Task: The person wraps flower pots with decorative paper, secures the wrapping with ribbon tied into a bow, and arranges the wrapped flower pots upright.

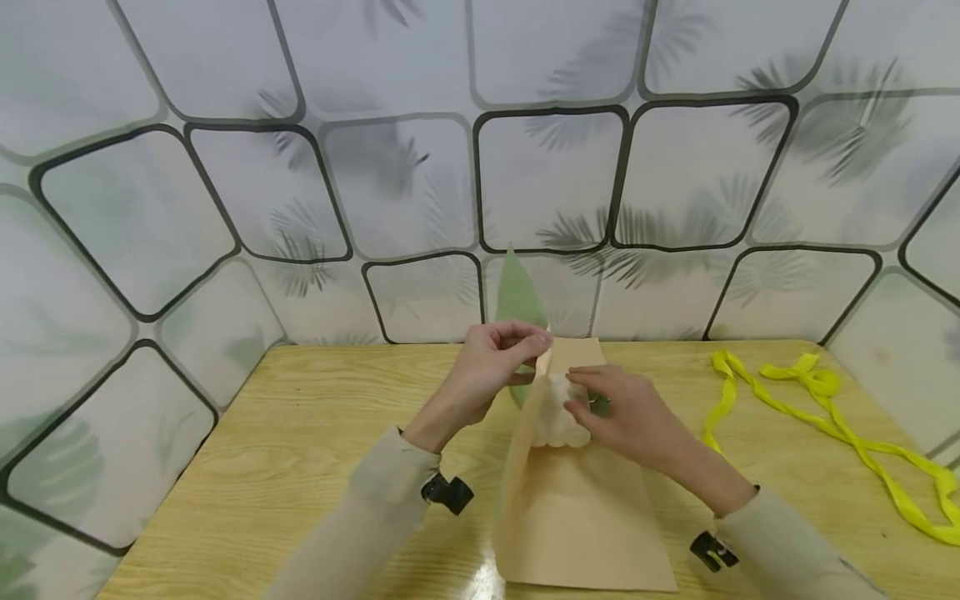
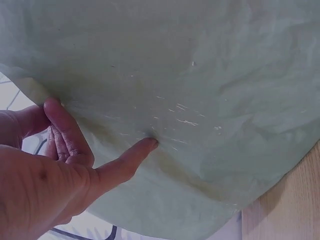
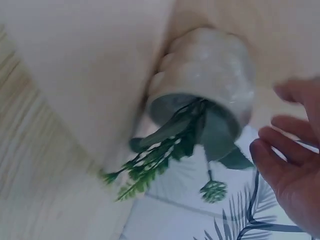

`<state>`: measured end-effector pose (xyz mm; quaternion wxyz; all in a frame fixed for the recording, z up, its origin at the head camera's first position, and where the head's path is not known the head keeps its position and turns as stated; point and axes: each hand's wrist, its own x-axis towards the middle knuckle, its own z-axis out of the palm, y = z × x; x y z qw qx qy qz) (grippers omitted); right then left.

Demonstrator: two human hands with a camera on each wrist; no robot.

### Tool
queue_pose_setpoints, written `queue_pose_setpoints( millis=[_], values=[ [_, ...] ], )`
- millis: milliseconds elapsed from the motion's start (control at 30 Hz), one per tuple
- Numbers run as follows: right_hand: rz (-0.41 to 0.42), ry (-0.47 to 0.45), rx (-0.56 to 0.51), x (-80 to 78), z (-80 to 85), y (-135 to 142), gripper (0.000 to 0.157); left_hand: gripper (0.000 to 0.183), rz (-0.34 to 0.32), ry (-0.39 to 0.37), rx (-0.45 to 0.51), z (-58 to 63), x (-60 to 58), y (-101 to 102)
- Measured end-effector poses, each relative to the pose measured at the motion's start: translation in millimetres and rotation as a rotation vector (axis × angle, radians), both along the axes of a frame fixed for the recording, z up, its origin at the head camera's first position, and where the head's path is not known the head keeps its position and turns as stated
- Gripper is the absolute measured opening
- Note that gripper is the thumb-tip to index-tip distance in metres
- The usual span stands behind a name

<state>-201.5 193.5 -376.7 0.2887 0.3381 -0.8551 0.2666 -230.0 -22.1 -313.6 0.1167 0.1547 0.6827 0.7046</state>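
Note:
A sheet of wrapping paper (image 1: 585, 517), peach on its inner face and green on the other, lies on the table with its left side raised. My left hand (image 1: 491, 367) pinches the raised edge; in the left wrist view one finger touches the green face (image 2: 240, 90). On the peach face lies a white bumpy pot (image 1: 558, 421) on its side, its mouth toward the wall. Green artificial stems and leaves (image 3: 165, 150) stick out of it. Beside the pot is my right hand (image 1: 630, 412), fingers loosely bent and apart from it in the right wrist view.
A long yellow ribbon (image 1: 843, 429) lies loosely twisted on the right of the wooden table (image 1: 337, 425). Behind the table's far edge hangs a patterned wall covering (image 1: 551, 179). The paper's green tip (image 1: 517, 287) stands up against it.

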Motion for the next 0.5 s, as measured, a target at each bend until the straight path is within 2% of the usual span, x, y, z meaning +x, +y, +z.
queue_pose_setpoints(
  millis=[67, 133, 233, 333, 500],
  values=[
    [-0.055, -0.122, -0.134, 5.7, 11.9, -1.6, 0.020, 0.024, 0.005, -0.011, -0.014, 0.9, 1.0, 2.5],
    [-0.109, -0.287, -0.239, 11.9, 25.8, -3.2, 0.015, 0.024, 0.011, -0.016, -0.027, 1.6, 2.1, 4.8],
    [-0.147, -0.511, -0.319, 19.2, 43.3, -4.9, 0.022, 0.024, 0.011, -0.015, -0.054, 2.3, 3.5, 7.9],
    [-0.131, -0.621, -0.368, 22.4, 50.4, -4.2, 0.030, 0.024, 0.004, -0.002, -0.069, 1.3, 4.1, 12.1],
    [-0.038, -0.738, -0.475, 23.4, 52.3, -0.8, 0.038, 0.024, 0.006, -0.012, -0.086, -0.8, 4.3, 19.4]
  ],
)
